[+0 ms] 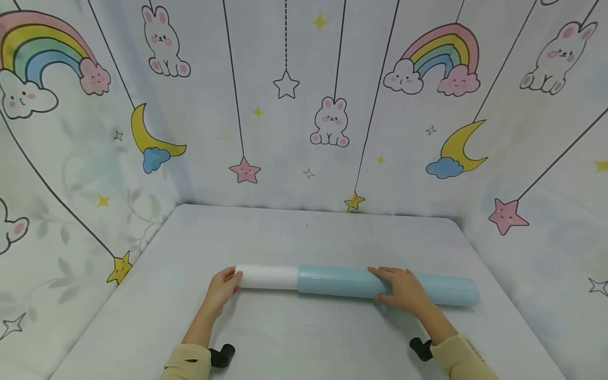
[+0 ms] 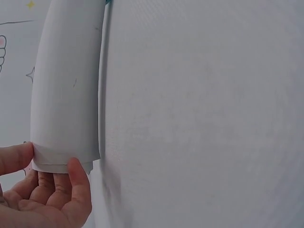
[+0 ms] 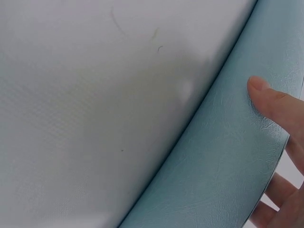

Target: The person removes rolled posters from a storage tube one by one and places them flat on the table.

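A long roll lies crosswise on the white table (image 1: 285,343). Its left part is a white roll (image 1: 271,277), whose end shows layered sheet edges in the left wrist view. From there to the right runs a light blue roll (image 1: 339,281) with a creased, leather-like surface. My left hand (image 1: 221,289) holds the white end, thumb on one side and fingertips on the other. Across the blue part my right hand (image 1: 404,290) grips from above. In the right wrist view its thumb (image 3: 273,102) presses the blue surface, while the other fingers lie along the opposite edge.
A printed curtain (image 1: 304,174) with rabbits, stars and rainbows stands behind the table and along its sides. Black wrist cameras (image 1: 222,356) stick out beside both sleeves. Small dark specks dot the far part of the tabletop.
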{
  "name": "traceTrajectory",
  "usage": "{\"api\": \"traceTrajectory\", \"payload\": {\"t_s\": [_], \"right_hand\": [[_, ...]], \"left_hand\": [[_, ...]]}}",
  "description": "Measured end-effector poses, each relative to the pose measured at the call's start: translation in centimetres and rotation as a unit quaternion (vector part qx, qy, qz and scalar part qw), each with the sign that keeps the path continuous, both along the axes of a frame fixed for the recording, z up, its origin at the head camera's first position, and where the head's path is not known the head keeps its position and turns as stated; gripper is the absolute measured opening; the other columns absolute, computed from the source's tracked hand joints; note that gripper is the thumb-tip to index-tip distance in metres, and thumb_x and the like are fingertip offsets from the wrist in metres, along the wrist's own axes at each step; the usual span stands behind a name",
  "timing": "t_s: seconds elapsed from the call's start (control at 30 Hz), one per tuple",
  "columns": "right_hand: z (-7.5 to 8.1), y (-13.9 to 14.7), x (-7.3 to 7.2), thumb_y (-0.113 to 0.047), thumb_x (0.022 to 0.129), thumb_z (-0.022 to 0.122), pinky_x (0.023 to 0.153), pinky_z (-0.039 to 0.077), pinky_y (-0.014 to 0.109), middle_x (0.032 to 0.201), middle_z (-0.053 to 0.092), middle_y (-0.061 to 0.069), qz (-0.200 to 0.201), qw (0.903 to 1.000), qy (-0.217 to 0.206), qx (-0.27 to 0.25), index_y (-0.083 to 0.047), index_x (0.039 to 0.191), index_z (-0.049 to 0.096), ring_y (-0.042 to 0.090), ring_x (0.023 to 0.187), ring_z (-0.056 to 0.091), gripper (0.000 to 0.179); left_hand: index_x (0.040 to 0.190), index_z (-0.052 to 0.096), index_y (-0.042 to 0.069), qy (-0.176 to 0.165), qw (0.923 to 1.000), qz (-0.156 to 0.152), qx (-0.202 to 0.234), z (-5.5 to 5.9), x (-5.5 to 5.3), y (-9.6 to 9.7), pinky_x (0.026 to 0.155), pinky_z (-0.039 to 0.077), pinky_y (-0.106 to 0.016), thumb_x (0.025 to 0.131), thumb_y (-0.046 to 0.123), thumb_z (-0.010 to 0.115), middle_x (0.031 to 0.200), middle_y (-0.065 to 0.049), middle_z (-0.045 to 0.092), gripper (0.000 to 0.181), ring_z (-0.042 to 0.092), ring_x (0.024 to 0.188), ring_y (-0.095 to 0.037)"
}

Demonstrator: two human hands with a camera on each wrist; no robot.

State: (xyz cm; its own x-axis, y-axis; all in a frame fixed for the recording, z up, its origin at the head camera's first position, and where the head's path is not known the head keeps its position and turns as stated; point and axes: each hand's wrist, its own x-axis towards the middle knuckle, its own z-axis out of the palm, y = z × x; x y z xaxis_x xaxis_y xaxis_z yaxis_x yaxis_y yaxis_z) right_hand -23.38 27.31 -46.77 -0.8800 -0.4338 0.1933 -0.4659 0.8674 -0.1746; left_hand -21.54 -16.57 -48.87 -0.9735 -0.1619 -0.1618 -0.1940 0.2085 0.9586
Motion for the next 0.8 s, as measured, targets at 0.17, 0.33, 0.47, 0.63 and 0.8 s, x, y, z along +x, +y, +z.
{"api": "traceTrajectory", "payload": {"t_s": [0.17,0.33,0.47,0.63,0.8], "right_hand": [[-0.10,0.54,-0.04,-0.033,0.065,0.080,0.092,0.027,0.066,0.122,0.057,0.015,-0.002,1.0000,-0.004,0.004,-0.017,0.129,0.054,0.036,0.112,0.052,0.071],[0.28,0.84,0.09,-0.031,0.066,0.080,0.091,0.028,0.066,0.122,0.057,0.015,-0.002,1.0000,-0.007,0.000,-0.016,0.129,0.054,0.035,0.113,0.051,0.070],[0.48,0.92,0.17,-0.030,0.065,0.081,0.090,0.029,0.067,0.121,0.057,0.016,0.002,1.0000,-0.007,-0.003,-0.016,0.128,0.055,0.035,0.112,0.052,0.069],[0.26,1.03,0.11,-0.029,0.064,0.082,0.088,0.030,0.067,0.119,0.058,0.016,0.007,0.9999,0.005,-0.007,-0.016,0.127,0.056,0.035,0.110,0.053,0.069],[0.20,1.07,0.08,-0.029,0.064,0.081,0.088,0.030,0.067,0.119,0.058,0.016,0.008,0.9999,0.006,-0.006,-0.015,0.127,0.056,0.035,0.110,0.053,0.069]], "left_hand": [[0.128,0.041,-0.013,-0.001,1.0000,0.003,0.000,-0.18,-0.12,-0.12,0.077,0.048,-0.032,0.095,0.012,0.048,0.120,-0.029,0.050,0.042,0.053,0.099,-0.027],[0.128,0.040,-0.014,-0.002,1.0000,0.006,0.000,-0.32,-0.22,-0.25,0.079,0.047,-0.034,0.095,0.012,0.047,0.120,-0.029,0.049,0.043,0.052,0.101,-0.029],[0.128,0.040,-0.014,-0.001,1.0000,0.009,-0.001,-0.30,-0.22,-0.36,0.080,0.047,-0.034,0.095,0.012,0.046,0.120,-0.029,0.049,0.042,0.051,0.102,-0.029],[0.128,0.040,-0.014,-0.002,0.9999,0.011,-0.003,-0.32,-0.21,-0.44,0.080,0.047,-0.035,0.095,0.012,0.046,0.120,-0.028,0.049,0.043,0.051,0.101,-0.029],[0.130,0.037,-0.016,-0.002,0.9999,0.008,-0.010,-0.18,-0.07,-0.40,0.082,0.047,-0.036,0.095,0.013,0.045,0.124,-0.031,0.045,0.045,0.050,0.107,-0.032]]}}
